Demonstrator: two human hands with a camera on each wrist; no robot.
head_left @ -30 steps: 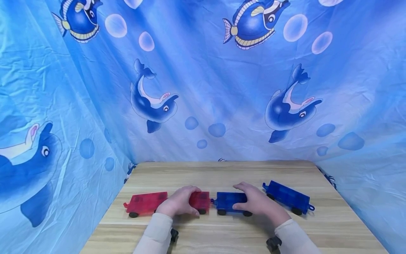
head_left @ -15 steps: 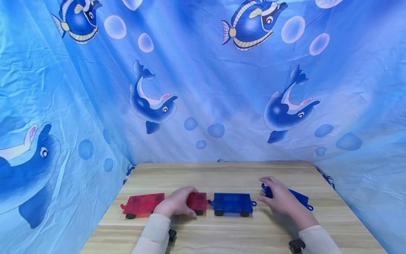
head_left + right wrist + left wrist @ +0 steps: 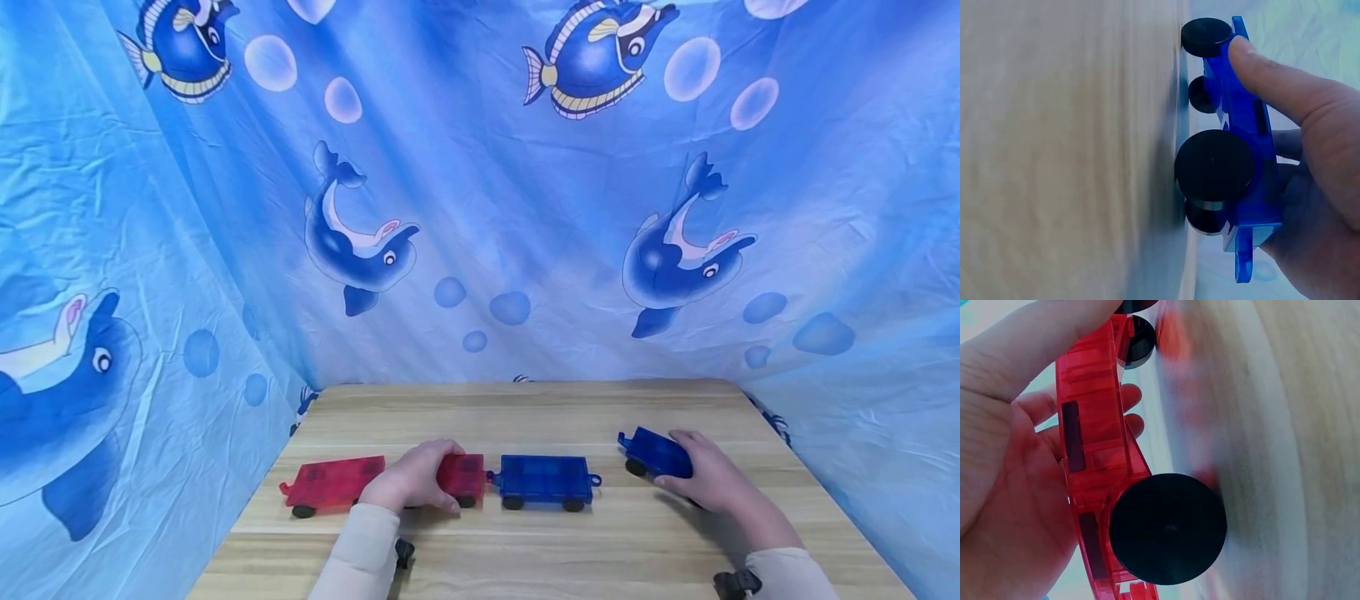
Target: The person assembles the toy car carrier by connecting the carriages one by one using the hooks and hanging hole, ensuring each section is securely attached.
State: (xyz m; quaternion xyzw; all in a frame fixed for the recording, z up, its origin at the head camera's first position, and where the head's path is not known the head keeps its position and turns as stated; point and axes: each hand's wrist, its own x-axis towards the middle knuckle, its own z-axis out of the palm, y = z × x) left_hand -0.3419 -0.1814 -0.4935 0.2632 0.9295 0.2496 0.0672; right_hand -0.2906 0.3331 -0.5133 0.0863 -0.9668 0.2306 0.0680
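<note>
Diagonally lies the gripped blue wagon (image 3: 657, 454), hook (image 3: 622, 439) pointing left.

Red cars (image 3: 337, 481), blue cars (image 3: 546, 479), black wheels (image 3: 1215, 165); dolphin-printed backdrop (image 3: 480, 192).

A translucent red toy wagon (image 3: 1094, 444) is gripped by the left hand (image 3: 1013, 465), two fingertips (image 3: 1133, 397) being seen past its far side. Dark rectangles (image 3: 1073, 436) are set into the body, a large black wheel (image 3: 1168, 529) is shown below, and red is reflected on the wood-grain tabletop (image 3: 1272, 456).
</note>
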